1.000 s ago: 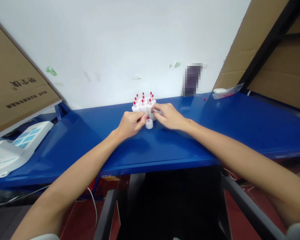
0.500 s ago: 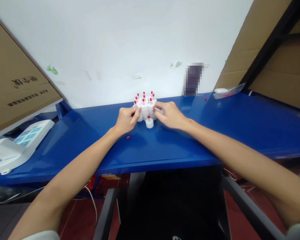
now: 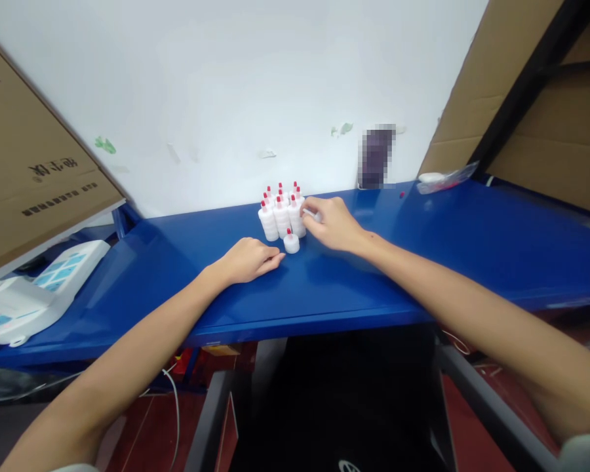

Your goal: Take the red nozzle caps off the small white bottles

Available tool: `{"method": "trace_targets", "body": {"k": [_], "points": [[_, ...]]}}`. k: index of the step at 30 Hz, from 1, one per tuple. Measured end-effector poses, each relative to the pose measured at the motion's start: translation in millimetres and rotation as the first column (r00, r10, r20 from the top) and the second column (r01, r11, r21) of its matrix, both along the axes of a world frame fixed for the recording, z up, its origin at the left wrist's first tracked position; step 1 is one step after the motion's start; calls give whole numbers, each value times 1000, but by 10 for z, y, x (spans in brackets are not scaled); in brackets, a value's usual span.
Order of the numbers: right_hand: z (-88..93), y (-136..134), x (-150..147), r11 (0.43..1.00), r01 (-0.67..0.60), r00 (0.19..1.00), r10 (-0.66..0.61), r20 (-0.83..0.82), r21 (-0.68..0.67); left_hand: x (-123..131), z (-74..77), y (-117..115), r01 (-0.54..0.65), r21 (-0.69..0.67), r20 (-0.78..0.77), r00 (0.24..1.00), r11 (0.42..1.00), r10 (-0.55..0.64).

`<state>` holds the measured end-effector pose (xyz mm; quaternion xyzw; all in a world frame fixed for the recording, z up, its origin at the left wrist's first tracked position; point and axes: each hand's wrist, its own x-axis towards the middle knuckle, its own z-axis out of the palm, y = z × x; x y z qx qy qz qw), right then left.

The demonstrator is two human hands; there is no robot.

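Several small white bottles with red tips (image 3: pixel 279 213) stand in a tight cluster at the back of the blue table (image 3: pixel 423 249). A single short white piece with a red tip (image 3: pixel 291 242) stands just in front of them. My right hand (image 3: pixel 333 224) rests at the cluster's right side, fingers curled around a small white bottle (image 3: pixel 310 213). My left hand (image 3: pixel 248 261) lies low on the table left of the single piece, fingers drawn together and pointing at it. What they hold, if anything, is hidden.
A white device with blue keys (image 3: pixel 29 292) sits at the table's left end under a tilted cardboard box (image 3: pixel 34 170). A clear plastic bag (image 3: pixel 442 177) and a tiny red bit (image 3: pixel 402 195) lie at the back right. More cardboard (image 3: pixel 560 131) leans on the right.
My left hand left the bottle cluster and dropped toward me onto the table, over the spot where a small red bit lay. My right hand stayed at the cluster.
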<state>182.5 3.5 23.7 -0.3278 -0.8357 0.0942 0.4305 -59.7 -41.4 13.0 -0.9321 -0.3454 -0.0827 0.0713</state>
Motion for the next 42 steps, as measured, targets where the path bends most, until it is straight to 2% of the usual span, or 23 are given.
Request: {"method": "trace_targets", "body": {"k": [6, 9, 15, 21, 23, 26, 27, 29, 30, 32, 34, 35, 37, 42], "points": [[-12, 7, -9, 999, -9, 1000, 9, 7, 33, -12, -38, 31, -27, 39, 113, 993, 999, 22], [-22, 7, -8, 999, -43, 998, 42, 40, 29, -23, -59, 56, -27, 6, 202, 979, 1000, 26], [-36, -2, -10, 995, -94, 989, 95, 113, -10, -57, -122, 130, -78, -46, 482, 871, 996, 91], [-58, -21, -18, 991, -130, 979, 134, 153, -36, -49, -108, 127, 17, 40, 374, 927, 999, -31], [-69, -18, -16, 990, -135, 977, 140, 158, -42, -59, -117, 136, 20, 54, 411, 911, 998, -41], [-75, -15, -8, 988, -151, 976, 156, 155, -41, -74, -152, 170, -1, 7, 518, 855, 1000, -3], [-70, -19, -6, 986, -162, 975, 166, 151, -40, -69, -160, 184, -19, -26, 575, 817, 999, 31], [-48, -40, -7, 981, -190, 972, 194, 130, -41, -33, -155, 209, -55, -127, 726, 675, 990, 131], [-33, -59, -12, 977, -208, 970, 212, 115, -45, 1, -137, 218, -61, -189, 814, 549, 980, 191], [0, -108, -36, 966, -254, 962, 258, 88, -55, 94, -74, 226, 4, -317, 914, 269, 948, 304], [20, -169, -77, 944, -324, 940, 329, 94, -65, 204, 3, 221, 74, -359, 932, 81, 930, 354], [20, -201, -102, 931, -358, 925, 363, 109, -63, 258, 36, 214, 97, -369, 930, 25, 925, 368], [3, -267, -159, 920, -391, 908, 392, 147, -37, 350, 74, 198, 130, -397, 915, -27, 908, 404], [-60, -401, -294, 950, -307, 930, 287, 229, 54, 442, 25, 166, 156, -468, 876, -44, 870, 479]]}}
